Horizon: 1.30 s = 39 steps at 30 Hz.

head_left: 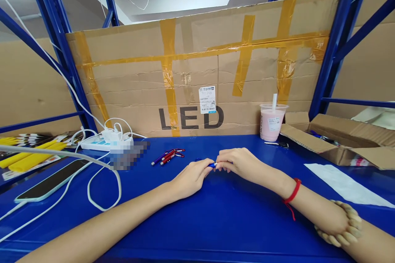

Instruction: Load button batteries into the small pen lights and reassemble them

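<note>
Over the middle of the blue table, my left hand point(191, 177) pinches a small blue keychain flashlight point(212, 165), its body mostly hidden by my fingers. Facing it, my right hand point(239, 165) has its fingertips closed on the silvery end of the same flashlight. A dark blue loop, perhaps its carabiner clip, shows just behind my left fingers. To the left of my hands, several red and purple metal keychain flashlights point(168, 157) with carabiner clips lie together on the table.
A phone point(51, 181), white cables and a power strip point(103, 143) occupy the left. At the right stand a pink drink cup point(271, 125) and an opened cardboard box point(327, 148), near a white paper sheet point(345, 183). A large cardboard panel point(135, 90) closes the back.
</note>
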Motion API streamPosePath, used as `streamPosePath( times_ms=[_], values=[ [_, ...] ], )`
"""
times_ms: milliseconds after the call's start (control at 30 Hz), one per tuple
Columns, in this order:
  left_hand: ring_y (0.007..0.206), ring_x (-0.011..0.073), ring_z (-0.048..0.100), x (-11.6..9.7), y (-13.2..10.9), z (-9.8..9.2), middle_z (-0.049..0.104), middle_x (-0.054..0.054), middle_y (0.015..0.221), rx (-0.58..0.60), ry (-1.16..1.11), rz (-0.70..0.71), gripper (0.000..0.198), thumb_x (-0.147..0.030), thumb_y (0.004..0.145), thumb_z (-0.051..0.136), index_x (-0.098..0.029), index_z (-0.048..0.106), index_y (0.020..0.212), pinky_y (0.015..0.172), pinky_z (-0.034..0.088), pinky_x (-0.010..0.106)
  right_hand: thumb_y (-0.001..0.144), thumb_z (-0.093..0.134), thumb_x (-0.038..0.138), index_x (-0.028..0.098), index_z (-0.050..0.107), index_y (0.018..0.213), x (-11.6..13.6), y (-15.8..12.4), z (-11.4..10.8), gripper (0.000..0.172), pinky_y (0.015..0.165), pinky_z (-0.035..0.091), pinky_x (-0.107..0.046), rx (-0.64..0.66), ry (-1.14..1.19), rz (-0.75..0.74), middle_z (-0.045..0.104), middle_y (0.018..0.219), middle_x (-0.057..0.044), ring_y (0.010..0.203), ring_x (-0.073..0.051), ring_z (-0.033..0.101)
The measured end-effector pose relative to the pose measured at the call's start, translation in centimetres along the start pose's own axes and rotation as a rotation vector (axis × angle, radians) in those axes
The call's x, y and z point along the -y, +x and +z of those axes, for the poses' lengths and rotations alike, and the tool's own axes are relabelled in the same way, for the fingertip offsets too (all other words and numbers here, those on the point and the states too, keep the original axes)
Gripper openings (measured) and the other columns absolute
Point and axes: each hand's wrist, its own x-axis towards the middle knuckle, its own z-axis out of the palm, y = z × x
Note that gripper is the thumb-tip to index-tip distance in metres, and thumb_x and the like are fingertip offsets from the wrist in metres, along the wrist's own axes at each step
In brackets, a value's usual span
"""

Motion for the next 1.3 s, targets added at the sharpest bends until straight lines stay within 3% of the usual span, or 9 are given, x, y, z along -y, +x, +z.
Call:
streamPosePath(
  times_ms=[100, 200, 300, 400, 533, 900, 1033, 1200, 1300],
  values=[
    [0.067, 0.0128, 0.051, 0.1, -0.1, 0.0, 0.057, 0.002, 0.076, -0.002, 0.022, 0.038, 0.025, -0.024, 0.094, 0.027, -0.017, 0.052, 0.097, 0.064, 0.039, 0.023, 0.092, 0.039, 0.025, 0.018, 0.065, 0.08, 0.1, -0.1, 0.2, 0.029, 0.057, 0.032, -0.018, 0.032, -0.065, -0.034, 0.062, 0.08, -0.002, 0.068, -0.008, 0.055],
    [0.07, 0.0131, 0.054, 0.3, -0.2, 0.0, 0.059, 0.003, 0.08, -0.017, 0.04, 0.047, 0.025, -0.021, 0.093, 0.029, -0.016, 0.053, 0.096, 0.066, 0.041, 0.023, 0.092, 0.037, 0.033, 0.016, 0.062, 0.072, 0.5, 0.0, 0.7, 0.035, 0.059, 0.034, -0.019, 0.004, 0.011, 0.032, 0.061, 0.075, -0.003, 0.066, -0.009, 0.055],
    [0.076, 0.0137, 0.057, 0.5, -0.3, 0.1, 0.062, 0.004, 0.087, -0.077, 0.022, 0.054, 0.024, -0.019, 0.092, 0.032, -0.017, 0.055, 0.098, 0.072, 0.043, 0.023, 0.089, 0.034, 0.052, 0.014, 0.053, 0.065, 1.2, 0.5, 1.5, 0.049, 0.054, 0.039, -0.019, 0.03, 0.427, 0.222, 0.055, 0.06, -0.002, 0.056, -0.009, 0.054],
    [0.085, 0.0149, 0.059, 0.7, -0.3, 0.2, 0.064, 0.005, 0.095, -0.163, -0.015, 0.069, 0.025, -0.018, 0.091, 0.034, -0.017, 0.054, 0.106, 0.078, 0.044, 0.024, 0.074, 0.034, 0.076, 0.014, 0.043, 0.063, 1.9, 1.0, 2.0, 0.063, 0.041, 0.038, -0.017, 0.098, 0.878, 0.41, 0.042, 0.048, 0.003, 0.045, -0.009, 0.052],
    [0.091, 0.0169, 0.059, 0.9, -0.1, 0.3, 0.064, 0.006, 0.103, -0.181, -0.015, 0.066, 0.027, -0.019, 0.091, 0.035, -0.017, 0.055, 0.109, 0.081, 0.045, 0.027, 0.06, 0.046, 0.081, 0.014, 0.041, 0.061, 2.2, 1.3, 1.8, 0.067, 0.037, 0.035, -0.015, 0.113, 0.99, 0.477, 0.039, 0.049, 0.005, 0.043, -0.008, 0.052],
    [0.109, 0.0184, 0.056, 1.1, 0.1, 0.4, 0.059, 0.006, 0.121, -0.223, -0.035, 0.067, 0.032, -0.021, 0.091, 0.038, -0.018, 0.051, 0.12, 0.092, 0.043, 0.029, 0.074, 0.043, 0.071, 0.011, 0.049, 0.065, 2.7, 1.3, 0.7, 0.06, 0.04, 0.035, -0.013, 0.09, 0.915, 0.613, 0.043, 0.055, 0.004, 0.043, -0.004, 0.05],
    [0.092, 0.0147, 0.06, 0.9, 0.1, 0.3, 0.064, 0.002, 0.105, -0.21, -0.081, 0.046, 0.029, -0.021, 0.092, 0.036, -0.022, 0.053, 0.115, 0.084, 0.045, 0.025, 0.08, 0.039, 0.066, 0.013, 0.055, 0.069, 2.1, 1.1, 1.2, 0.057, 0.043, 0.036, -0.016, 0.085, 0.834, 0.568, 0.046, 0.056, 0.002, 0.044, -0.006, 0.052],
    [0.076, 0.0136, 0.059, 0.7, 0.3, 0.2, 0.063, 0.0, 0.084, -0.256, -0.104, -0.07, 0.028, -0.022, 0.092, 0.037, -0.022, 0.053, 0.114, 0.074, 0.044, 0.024, 0.085, 0.044, 0.052, 0.018, 0.064, 0.065, 1.8, 0.7, 0.6, 0.044, 0.051, 0.029, -0.018, -0.228, 0.15, 0.417, 0.06, 0.063, 0.0, 0.056, -0.009, 0.054],
    [0.073, 0.0133, 0.059, 0.7, 0.3, 0.2, 0.061, -0.001, 0.077, -0.272, -0.107, -0.105, 0.027, -0.023, 0.091, 0.037, -0.021, 0.052, 0.114, 0.071, 0.042, 0.024, 0.082, 0.051, 0.049, 0.023, 0.067, 0.075, 1.7, 0.5, 0.3, 0.032, 0.052, 0.029, -0.018, -0.376, 0.026, 0.357, 0.063, 0.072, 0.002, 0.06, -0.008, 0.054]
  ],
)
